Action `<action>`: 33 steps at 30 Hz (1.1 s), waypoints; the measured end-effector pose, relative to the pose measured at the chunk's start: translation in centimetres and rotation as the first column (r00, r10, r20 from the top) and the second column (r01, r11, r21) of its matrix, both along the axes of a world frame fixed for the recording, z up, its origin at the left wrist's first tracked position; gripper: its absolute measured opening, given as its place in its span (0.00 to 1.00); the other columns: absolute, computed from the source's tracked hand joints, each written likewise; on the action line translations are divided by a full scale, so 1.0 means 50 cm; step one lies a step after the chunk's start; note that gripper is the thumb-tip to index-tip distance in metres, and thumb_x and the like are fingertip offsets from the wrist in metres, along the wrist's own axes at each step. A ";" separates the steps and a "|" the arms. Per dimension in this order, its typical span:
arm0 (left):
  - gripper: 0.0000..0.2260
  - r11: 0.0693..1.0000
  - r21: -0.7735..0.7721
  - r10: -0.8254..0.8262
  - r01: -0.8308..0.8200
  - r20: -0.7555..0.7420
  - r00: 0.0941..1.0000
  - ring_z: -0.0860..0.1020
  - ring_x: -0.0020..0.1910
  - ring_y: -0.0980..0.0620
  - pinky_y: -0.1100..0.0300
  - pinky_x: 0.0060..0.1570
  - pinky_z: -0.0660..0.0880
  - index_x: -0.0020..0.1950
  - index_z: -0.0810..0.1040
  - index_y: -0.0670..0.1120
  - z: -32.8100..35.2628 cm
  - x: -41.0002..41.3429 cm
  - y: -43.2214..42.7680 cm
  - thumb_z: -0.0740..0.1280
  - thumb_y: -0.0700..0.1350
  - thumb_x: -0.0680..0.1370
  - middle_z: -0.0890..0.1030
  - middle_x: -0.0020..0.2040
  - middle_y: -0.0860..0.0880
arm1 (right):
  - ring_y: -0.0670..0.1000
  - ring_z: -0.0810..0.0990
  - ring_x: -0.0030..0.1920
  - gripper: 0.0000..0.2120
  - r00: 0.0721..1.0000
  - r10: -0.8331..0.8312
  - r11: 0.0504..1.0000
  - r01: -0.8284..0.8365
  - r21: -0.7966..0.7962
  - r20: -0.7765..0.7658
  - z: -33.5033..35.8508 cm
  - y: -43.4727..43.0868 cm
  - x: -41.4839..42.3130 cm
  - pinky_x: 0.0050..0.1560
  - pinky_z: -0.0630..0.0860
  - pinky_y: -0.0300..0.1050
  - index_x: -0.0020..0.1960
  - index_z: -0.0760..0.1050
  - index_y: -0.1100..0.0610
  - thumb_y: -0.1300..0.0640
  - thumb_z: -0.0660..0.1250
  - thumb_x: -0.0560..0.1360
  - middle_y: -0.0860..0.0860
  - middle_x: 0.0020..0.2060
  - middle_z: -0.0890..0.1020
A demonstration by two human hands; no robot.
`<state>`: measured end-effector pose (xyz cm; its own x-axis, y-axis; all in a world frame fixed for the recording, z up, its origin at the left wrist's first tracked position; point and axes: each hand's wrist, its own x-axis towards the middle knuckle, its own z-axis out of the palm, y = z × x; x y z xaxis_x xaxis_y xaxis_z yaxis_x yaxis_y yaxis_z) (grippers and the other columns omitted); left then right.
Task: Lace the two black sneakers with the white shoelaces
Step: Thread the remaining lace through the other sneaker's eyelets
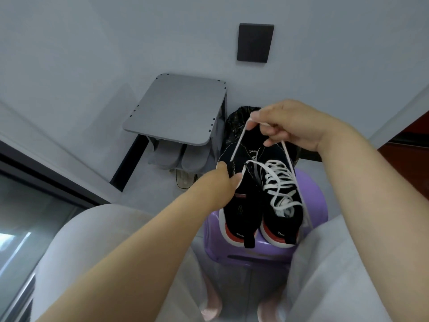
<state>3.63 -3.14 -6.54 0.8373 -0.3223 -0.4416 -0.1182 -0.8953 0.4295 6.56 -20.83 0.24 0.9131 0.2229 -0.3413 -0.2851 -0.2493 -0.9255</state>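
On my feed I am seeing both black sneakers standing side by side on the purple stool (312, 189), heels toward the camera. The right sneaker (282, 219) is already carrying white lacing (278, 180) criss-crossed up its front, so I am judging that shoe done or close to it. The left sneaker (241, 208) is showing no crossed lacing that I can make out; its eyelets are mostly hidden behind the wrist, so I am taking it as barely started, with nearly all of its threading left.

The left hand (224, 182) is reaching forward with the arm stretched out, thumb and fingers curling round the front of the left sneaker and holding it steady. The right hand (292, 126) is hovering above both shoes, wrist bent, fingertips pinching the loose white shoelace (236, 145). One strand is running taut down to the left sneaker just beside the left fingers; another is trailing down past the outer side of the right sneaker. I cannot tell where that second strand is ending.
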 end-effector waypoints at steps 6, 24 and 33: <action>0.19 0.984 0.099 -0.158 0.150 0.085 0.984 0.77 0.52 0.42 0.56 0.43 0.69 0.71 0.60 0.41 -0.020 0.004 -0.012 0.55 0.47 0.82 0.79 0.55 0.40 | 0.45 0.65 0.25 0.09 0.940 0.282 0.872 -0.335 -0.357 -0.194 0.020 -0.035 -0.038 0.31 0.74 0.35 0.39 0.79 0.58 0.56 0.65 0.76 0.47 0.23 0.69; 0.09 0.843 0.484 -0.280 0.234 0.024 0.960 0.77 0.54 0.46 0.58 0.47 0.72 0.58 0.73 0.40 -0.024 -0.015 -0.018 0.59 0.42 0.81 0.78 0.56 0.43 | 0.49 0.70 0.32 0.14 0.982 0.115 0.700 0.026 -0.714 0.148 -0.090 0.041 -0.017 0.29 0.63 0.40 0.33 0.65 0.55 0.59 0.67 0.73 0.49 0.30 0.70; 0.13 0.922 0.348 -0.283 0.169 0.311 0.907 0.76 0.52 0.45 0.58 0.41 0.67 0.56 0.72 0.42 0.013 -0.039 -0.005 0.53 0.49 0.83 0.78 0.52 0.44 | 0.47 0.62 0.26 0.21 0.826 -0.332 0.886 0.439 -0.149 0.456 -0.072 0.051 0.029 0.30 0.60 0.40 0.30 0.61 0.54 0.50 0.59 0.79 0.50 0.26 0.64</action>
